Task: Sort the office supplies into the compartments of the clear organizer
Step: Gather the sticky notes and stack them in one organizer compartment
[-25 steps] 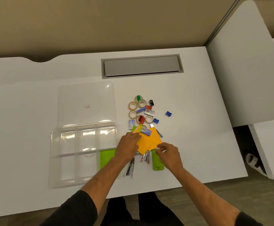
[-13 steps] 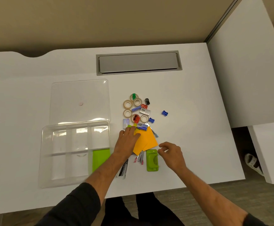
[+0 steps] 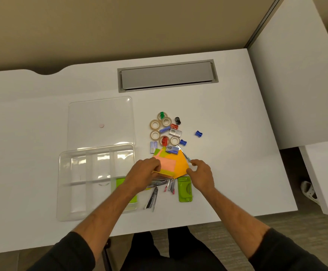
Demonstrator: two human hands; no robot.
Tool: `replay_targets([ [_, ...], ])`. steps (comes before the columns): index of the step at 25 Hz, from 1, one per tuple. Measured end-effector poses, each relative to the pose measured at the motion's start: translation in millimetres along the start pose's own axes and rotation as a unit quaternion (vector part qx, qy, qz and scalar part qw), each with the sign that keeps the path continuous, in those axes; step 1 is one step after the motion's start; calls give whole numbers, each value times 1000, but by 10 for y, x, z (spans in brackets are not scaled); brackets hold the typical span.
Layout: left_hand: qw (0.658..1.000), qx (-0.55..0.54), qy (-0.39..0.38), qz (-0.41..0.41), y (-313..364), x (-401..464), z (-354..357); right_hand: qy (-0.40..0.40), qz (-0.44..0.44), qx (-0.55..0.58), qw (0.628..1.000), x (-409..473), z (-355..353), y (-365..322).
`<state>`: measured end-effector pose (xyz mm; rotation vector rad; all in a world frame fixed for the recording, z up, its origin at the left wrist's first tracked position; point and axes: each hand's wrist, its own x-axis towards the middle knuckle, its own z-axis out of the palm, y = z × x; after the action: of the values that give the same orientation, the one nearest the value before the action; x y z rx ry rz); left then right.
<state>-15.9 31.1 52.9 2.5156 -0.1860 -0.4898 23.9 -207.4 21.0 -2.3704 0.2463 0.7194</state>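
The clear organizer (image 3: 77,184) lies at the left of the white desk, with a green sticky-note pad (image 3: 120,182) in its near right compartment. My left hand (image 3: 142,174) grips the near edge of a stack of pink and yellow sticky notes (image 3: 168,165) and tilts it up. The stack overlaps an orange pad (image 3: 180,164). My right hand (image 3: 202,176) has its fingers apart at the orange pad's right corner, holding nothing that I can see. Tape rolls (image 3: 155,124), sharpeners (image 3: 198,133) and staple boxes (image 3: 175,132) lie beyond the pads.
The organizer's clear lid (image 3: 100,122) lies flat behind it. A green hole punch (image 3: 185,189), metal staplers (image 3: 152,197) and clips lie near the desk's front edge. A grey cable hatch (image 3: 167,75) sits at the back. A white partition (image 3: 300,79) stands on the right.
My left hand has slid back and lifted the edge of the pink and yellow notes. My right hand moved up from beside the hole punch to the orange pad's corner.
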Motion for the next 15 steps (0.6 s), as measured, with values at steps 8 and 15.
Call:
replay_targets([
  [8,998,-42,48,-8,-232,-397,-108,-5,38,50,998,102,161,-159],
  [15,997,-20,65,32,-383,-652,-265,46,27,80,995,-162,102,-297],
])
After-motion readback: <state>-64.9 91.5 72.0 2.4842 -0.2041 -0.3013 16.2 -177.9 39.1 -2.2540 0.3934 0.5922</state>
